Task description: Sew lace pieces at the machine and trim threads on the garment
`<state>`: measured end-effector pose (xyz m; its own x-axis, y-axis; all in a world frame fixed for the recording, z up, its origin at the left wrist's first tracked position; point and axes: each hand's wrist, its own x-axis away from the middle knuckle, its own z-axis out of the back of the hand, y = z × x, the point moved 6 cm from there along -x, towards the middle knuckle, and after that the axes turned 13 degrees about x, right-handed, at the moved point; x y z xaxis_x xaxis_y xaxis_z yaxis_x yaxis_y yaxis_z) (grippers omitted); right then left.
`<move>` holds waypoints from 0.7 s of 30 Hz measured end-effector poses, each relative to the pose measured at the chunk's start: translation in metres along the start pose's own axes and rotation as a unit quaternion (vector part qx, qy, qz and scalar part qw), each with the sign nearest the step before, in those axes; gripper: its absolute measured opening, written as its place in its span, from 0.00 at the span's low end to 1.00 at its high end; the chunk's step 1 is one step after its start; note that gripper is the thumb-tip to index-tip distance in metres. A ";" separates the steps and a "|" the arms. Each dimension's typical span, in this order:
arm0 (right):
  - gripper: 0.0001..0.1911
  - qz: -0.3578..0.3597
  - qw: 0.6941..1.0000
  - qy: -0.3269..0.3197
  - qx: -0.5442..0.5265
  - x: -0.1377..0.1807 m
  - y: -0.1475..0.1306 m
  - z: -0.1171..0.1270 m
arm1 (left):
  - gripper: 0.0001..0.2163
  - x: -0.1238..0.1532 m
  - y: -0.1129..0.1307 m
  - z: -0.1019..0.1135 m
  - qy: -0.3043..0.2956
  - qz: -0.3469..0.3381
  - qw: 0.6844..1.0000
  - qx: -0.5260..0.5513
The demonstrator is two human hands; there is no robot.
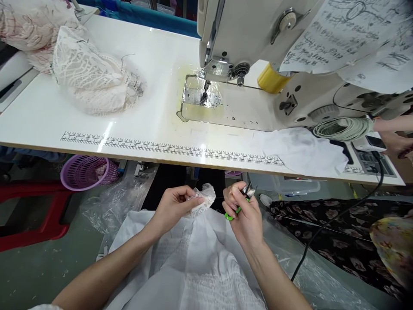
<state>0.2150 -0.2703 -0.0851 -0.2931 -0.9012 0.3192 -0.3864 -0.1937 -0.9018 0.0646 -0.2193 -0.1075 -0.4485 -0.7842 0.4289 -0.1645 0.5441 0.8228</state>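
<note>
My left hand (174, 206) pinches a small piece of white lace trim (204, 197) at the top edge of a white smocked garment (190, 262) lying on my lap. My right hand (245, 215) is closed on green-handled thread snips (240, 202), their metal tips pointing up beside the lace. A thin thread runs taut between the lace and the snips. Both hands are below the front edge of the sewing table (106, 125).
A white sewing machine (258, 38) stands on the table with paper notes (348, 34) taped to it. Lace pieces (93, 77) are piled at the left, a white cloth (303, 150) at the right. A purple basket (87, 172) and plastic sheeting sit below. Another person's arm (392, 133) shows at right.
</note>
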 end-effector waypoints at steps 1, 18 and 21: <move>0.14 0.000 1.000 0.008 0.002 0.000 -0.003 0.002 | 0.18 0.001 0.000 0.003 0.000 -0.002 1.000 0.003; 0.19 0.070 0.927 -0.199 0.309 -0.016 -0.003 -0.015 | 0.10 0.016 0.023 0.011 -0.087 0.020 0.993 -0.082; 0.15 0.030 0.888 -0.340 0.307 -0.022 0.004 -0.035 | 0.09 0.021 0.029 0.009 -0.115 -0.002 0.988 -0.101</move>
<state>0.1895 -0.2380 -0.0852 0.3793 -0.9026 0.2036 0.2232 -0.1242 -0.9668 0.0424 -0.2176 -0.0775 -0.6394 -0.6849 0.3496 0.0023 0.4529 0.8916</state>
